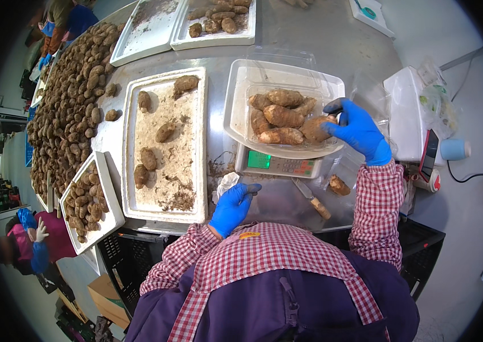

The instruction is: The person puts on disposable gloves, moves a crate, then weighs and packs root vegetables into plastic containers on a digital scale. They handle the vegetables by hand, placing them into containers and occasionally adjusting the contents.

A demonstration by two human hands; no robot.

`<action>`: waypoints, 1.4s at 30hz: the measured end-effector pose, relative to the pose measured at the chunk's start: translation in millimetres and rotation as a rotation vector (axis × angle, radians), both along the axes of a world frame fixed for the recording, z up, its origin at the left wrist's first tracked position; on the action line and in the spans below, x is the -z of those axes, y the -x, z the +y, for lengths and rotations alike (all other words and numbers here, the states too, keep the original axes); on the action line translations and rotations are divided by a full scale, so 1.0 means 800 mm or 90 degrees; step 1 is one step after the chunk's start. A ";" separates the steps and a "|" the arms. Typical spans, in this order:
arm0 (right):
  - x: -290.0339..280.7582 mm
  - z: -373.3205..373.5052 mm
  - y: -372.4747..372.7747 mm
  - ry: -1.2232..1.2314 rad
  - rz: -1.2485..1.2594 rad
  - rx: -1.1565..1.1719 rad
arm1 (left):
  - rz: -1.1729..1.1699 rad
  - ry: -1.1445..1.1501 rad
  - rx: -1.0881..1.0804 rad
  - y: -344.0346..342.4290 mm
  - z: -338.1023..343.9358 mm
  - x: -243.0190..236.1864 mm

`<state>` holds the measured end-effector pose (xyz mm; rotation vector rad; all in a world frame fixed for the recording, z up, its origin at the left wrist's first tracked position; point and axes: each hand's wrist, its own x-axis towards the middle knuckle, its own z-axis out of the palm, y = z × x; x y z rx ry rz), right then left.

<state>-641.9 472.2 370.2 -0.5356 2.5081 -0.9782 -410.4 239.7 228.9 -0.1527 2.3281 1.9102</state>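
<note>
My right hand [360, 130], in a blue glove with dark fingertips, grips a brown taro tuber [315, 130] at the right end of a clear plastic tray [247, 128]. Several other taro tubers [284, 115] lie in that tray. It sits inside a white basin [235, 85] on a digital scale [278, 164] with a lit green display. My left hand [231, 210], gloved too, rests near the table's front edge with its fingers drawn together and nothing visible in them. Just behind it is a crumpled white tissue [227, 182].
A knife [311, 199] and a loose taro [339, 185] lie right of the scale. To the left stands a white foam tray [200, 142] with several taros. Farther left are a large taro heap [64, 108] and a filled box [113, 196]. A co-worker [42, 239] is at the lower left.
</note>
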 end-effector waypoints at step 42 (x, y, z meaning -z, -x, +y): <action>0.177 0.194 -0.179 -0.196 0.172 0.382 | -0.008 -0.064 0.043 -0.014 0.007 0.008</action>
